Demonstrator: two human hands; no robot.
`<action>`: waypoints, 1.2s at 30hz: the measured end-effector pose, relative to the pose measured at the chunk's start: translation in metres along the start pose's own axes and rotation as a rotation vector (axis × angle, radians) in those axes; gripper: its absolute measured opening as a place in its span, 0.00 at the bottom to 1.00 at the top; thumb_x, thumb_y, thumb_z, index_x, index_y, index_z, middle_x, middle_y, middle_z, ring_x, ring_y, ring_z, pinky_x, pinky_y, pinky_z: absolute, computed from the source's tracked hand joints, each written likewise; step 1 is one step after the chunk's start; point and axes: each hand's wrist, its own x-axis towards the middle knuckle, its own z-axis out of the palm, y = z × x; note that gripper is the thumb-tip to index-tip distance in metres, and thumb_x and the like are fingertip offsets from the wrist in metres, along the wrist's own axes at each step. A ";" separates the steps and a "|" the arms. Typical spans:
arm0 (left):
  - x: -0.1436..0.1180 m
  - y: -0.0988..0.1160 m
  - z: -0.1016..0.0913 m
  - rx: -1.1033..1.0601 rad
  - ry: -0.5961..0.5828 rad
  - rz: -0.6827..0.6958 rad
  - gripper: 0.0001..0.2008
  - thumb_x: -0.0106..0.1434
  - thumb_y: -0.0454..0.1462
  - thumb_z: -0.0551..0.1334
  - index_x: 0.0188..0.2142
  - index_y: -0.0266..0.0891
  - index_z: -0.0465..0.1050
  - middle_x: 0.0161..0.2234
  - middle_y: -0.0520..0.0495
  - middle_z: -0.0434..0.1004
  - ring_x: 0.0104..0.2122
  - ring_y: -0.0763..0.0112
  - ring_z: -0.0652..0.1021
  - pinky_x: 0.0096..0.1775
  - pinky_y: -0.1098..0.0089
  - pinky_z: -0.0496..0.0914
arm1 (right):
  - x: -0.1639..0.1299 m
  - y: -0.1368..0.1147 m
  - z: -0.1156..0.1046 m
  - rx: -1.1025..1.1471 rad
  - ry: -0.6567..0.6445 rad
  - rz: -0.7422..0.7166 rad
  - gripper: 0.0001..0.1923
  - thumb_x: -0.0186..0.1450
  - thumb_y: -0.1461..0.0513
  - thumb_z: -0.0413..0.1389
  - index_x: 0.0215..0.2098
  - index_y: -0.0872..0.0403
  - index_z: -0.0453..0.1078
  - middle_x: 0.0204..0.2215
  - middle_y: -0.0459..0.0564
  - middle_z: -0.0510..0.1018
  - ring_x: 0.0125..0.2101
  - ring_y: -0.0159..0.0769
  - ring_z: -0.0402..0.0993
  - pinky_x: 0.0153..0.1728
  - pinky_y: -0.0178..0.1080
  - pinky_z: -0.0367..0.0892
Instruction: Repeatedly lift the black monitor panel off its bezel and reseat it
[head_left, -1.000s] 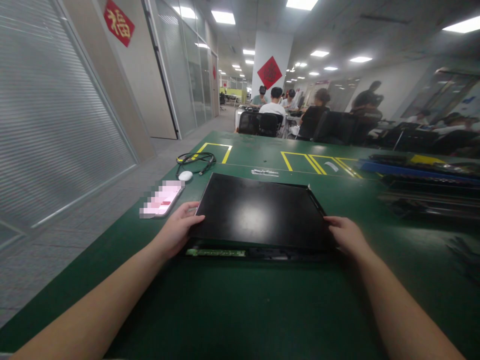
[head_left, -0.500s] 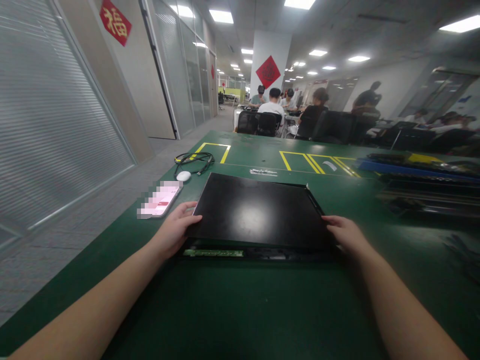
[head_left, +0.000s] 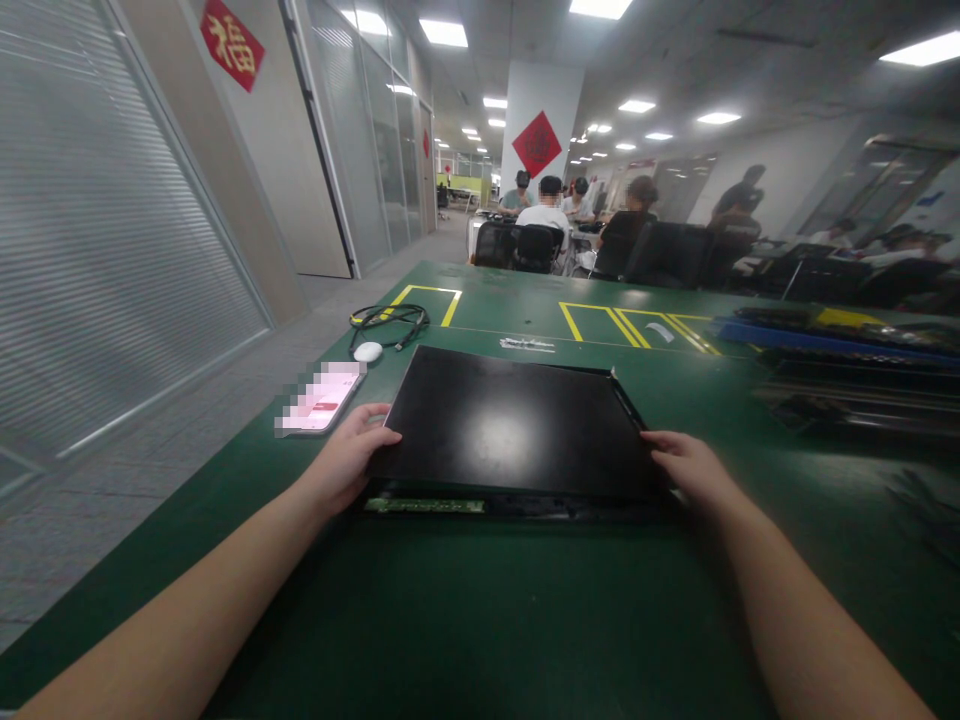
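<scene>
A glossy black display panel [head_left: 517, 430] lies over a dark frame [head_left: 577, 508] on the green table, its near edge raised a little above the frame. Along the frame's near side a strip of green circuit board [head_left: 424, 506] shows. My left hand [head_left: 360, 450] grips the panel's left edge, thumb on top and fingers partly hidden beneath. At the opposite edge my right hand [head_left: 682, 458] pinches the panel between thumb and fingers. What lies under the panel is hidden.
Left of the panel are a phone [head_left: 322, 398], a white rounded case [head_left: 367, 352] and a coiled black cable [head_left: 388, 322]. Yellow tape [head_left: 600, 322] marks the green table [head_left: 495, 620]. Blurred dark parts [head_left: 855, 370] are stacked at right. Several people [head_left: 544, 215] sit beyond.
The panel and both hands have shifted very slightly to the left. The grip on the panel's two side edges is unchanged.
</scene>
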 end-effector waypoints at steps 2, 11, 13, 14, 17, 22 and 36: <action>0.000 0.000 0.000 -0.002 0.015 0.000 0.20 0.52 0.24 0.62 0.43 0.41 0.67 0.25 0.53 0.79 0.20 0.67 0.80 0.21 0.73 0.73 | 0.000 0.001 0.000 0.047 -0.005 0.011 0.21 0.57 0.67 0.57 0.49 0.54 0.78 0.25 0.49 0.81 0.28 0.37 0.77 0.29 0.35 0.71; 0.000 0.002 0.001 0.007 0.020 0.003 0.19 0.55 0.23 0.61 0.44 0.42 0.68 0.25 0.52 0.78 0.21 0.67 0.80 0.22 0.73 0.74 | -0.002 -0.006 0.001 0.101 -0.018 0.071 0.21 0.57 0.68 0.58 0.49 0.53 0.78 0.23 0.48 0.80 0.24 0.36 0.76 0.25 0.35 0.69; 0.001 0.001 0.000 0.006 0.021 0.000 0.19 0.55 0.24 0.61 0.44 0.42 0.69 0.25 0.53 0.78 0.22 0.67 0.80 0.22 0.72 0.74 | -0.003 -0.008 0.001 0.101 -0.018 0.077 0.22 0.56 0.68 0.58 0.49 0.53 0.78 0.24 0.49 0.81 0.25 0.36 0.76 0.26 0.35 0.69; 0.001 0.001 -0.001 0.001 0.020 -0.003 0.19 0.55 0.24 0.62 0.44 0.43 0.69 0.25 0.53 0.78 0.22 0.67 0.80 0.22 0.72 0.74 | -0.003 -0.009 0.001 0.100 -0.017 0.077 0.22 0.56 0.69 0.57 0.49 0.53 0.78 0.25 0.49 0.81 0.25 0.36 0.76 0.26 0.35 0.70; 0.004 0.000 -0.004 -0.036 -0.003 -0.003 0.19 0.55 0.27 0.63 0.45 0.45 0.69 0.27 0.54 0.78 0.23 0.68 0.80 0.22 0.73 0.74 | -0.004 -0.010 0.002 0.094 -0.014 0.077 0.22 0.57 0.70 0.56 0.48 0.54 0.78 0.27 0.49 0.82 0.28 0.35 0.78 0.29 0.34 0.70; 0.006 0.000 -0.007 -0.083 -0.061 0.015 0.18 0.57 0.29 0.64 0.46 0.46 0.70 0.31 0.54 0.78 0.24 0.71 0.80 0.23 0.76 0.73 | -0.004 -0.011 0.001 0.086 -0.002 0.084 0.22 0.58 0.70 0.54 0.49 0.55 0.77 0.32 0.51 0.83 0.30 0.35 0.78 0.30 0.34 0.71; 0.006 -0.002 -0.006 -0.050 -0.061 -0.003 0.19 0.54 0.25 0.61 0.45 0.41 0.68 0.26 0.51 0.80 0.21 0.66 0.81 0.21 0.72 0.75 | -0.009 -0.020 0.001 0.034 0.033 0.087 0.22 0.57 0.70 0.54 0.48 0.54 0.78 0.37 0.53 0.84 0.32 0.35 0.79 0.30 0.33 0.70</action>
